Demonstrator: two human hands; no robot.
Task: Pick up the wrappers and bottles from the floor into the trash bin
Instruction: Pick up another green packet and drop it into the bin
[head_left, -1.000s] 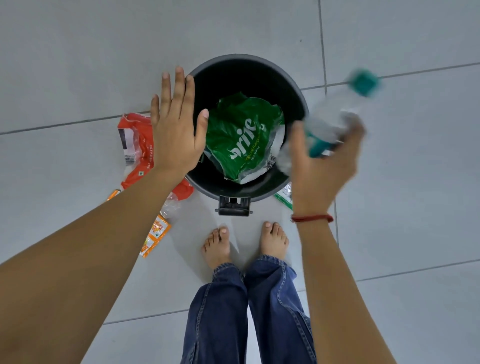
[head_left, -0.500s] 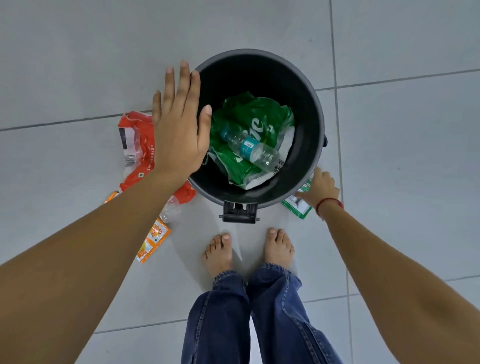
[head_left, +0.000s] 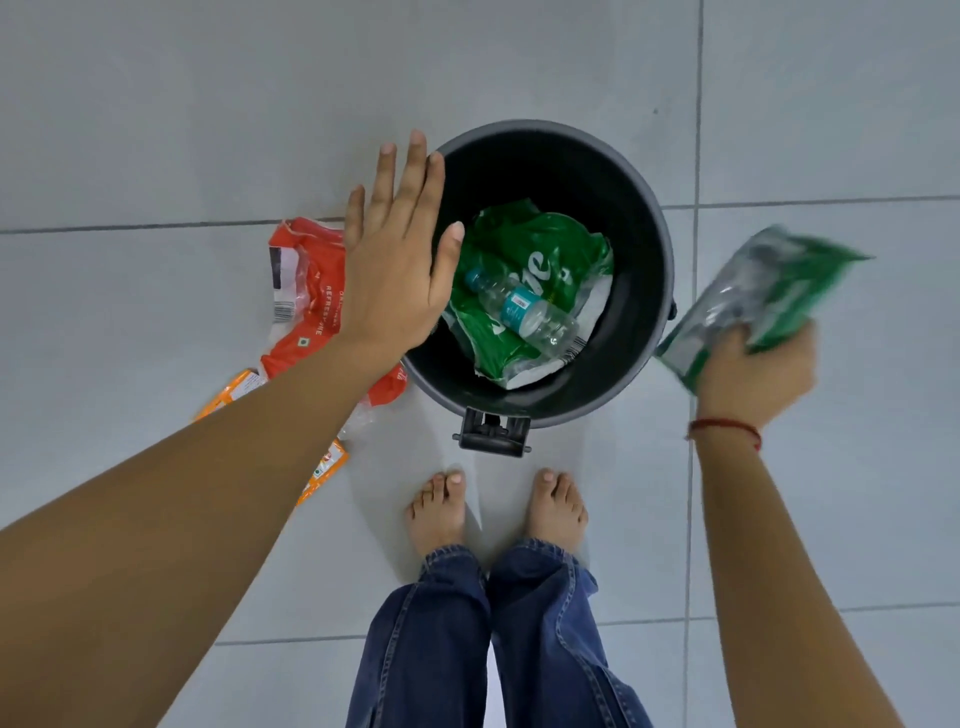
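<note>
A black round trash bin (head_left: 641, 228) stands on the tiled floor just in front of my bare feet. Inside it lie a large green wrapper (head_left: 530, 244) and a clear plastic bottle (head_left: 524, 312) with a teal label. My right hand (head_left: 753, 379) is raised to the right of the bin, shut on a blurred green and silver wrapper (head_left: 763, 291). My left hand (head_left: 395, 260) hovers flat and open over the bin's left rim, holding nothing. On the floor left of the bin lie a red wrapper (head_left: 306, 306) and an orange wrapper (head_left: 324, 467), partly hidden by my left arm.
The bin's foot pedal (head_left: 491, 434) points toward my feet (head_left: 436, 509). A crumpled clear piece of plastic (head_left: 358, 421) lies by the red wrapper. Grey floor tiles surround the bin on all sides.
The bottle left my right hand and landed in the bin. My right hand then reached down beside the bin, took the green wrapper from the floor and lifted it. My left hand stayed put.
</note>
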